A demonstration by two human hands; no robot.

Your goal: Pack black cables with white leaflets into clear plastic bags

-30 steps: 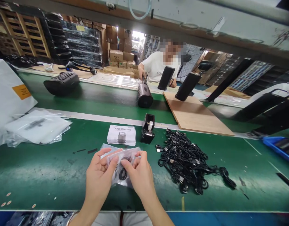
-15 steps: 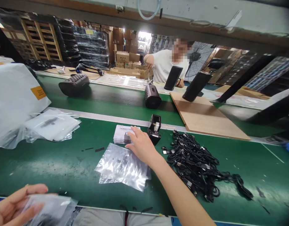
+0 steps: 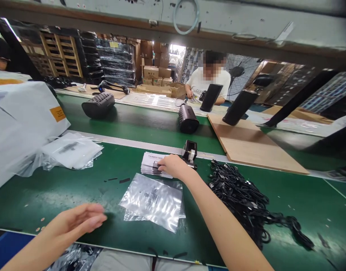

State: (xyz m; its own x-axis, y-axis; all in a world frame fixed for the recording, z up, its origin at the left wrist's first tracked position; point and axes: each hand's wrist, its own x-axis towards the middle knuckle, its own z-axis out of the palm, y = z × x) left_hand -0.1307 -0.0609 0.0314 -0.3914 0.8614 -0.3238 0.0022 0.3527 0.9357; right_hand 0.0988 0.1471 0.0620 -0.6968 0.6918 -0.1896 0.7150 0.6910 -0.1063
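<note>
My right hand (image 3: pixel 173 165) reaches forward to a stack of printed leaflets (image 3: pixel 149 166), its fingers drawn together on the leaflets' right part. The thumb and the leaflet edge under it are partly hidden. Just in front of the stack lie clear plastic bags (image 3: pixel 153 203) with small print. A black tape dispenser (image 3: pixel 190 146) stands right behind that hand. To the right of my forearm spreads a tangled heap of black cables (image 3: pixel 240 203). Over the bench's near left part, my left hand (image 3: pixel 79 222) hovers with fingers stretched and nothing in it.
Filled clear bags (image 3: pixel 71 150) lie beside a large white sack (image 3: pixel 23 124) at left. On the far green strip rest dark speakers (image 3: pixel 98 105), (image 3: pixel 188 119). A wooden board (image 3: pixel 254 145) carries another black speaker (image 3: pixel 239 107). A co-worker (image 3: pixel 211 79) sits opposite.
My left hand has let go of a filled clear bag and moved up and right over the bench. My right hand's fingers have closed down onto the leaflets, which are now slightly fanned.
</note>
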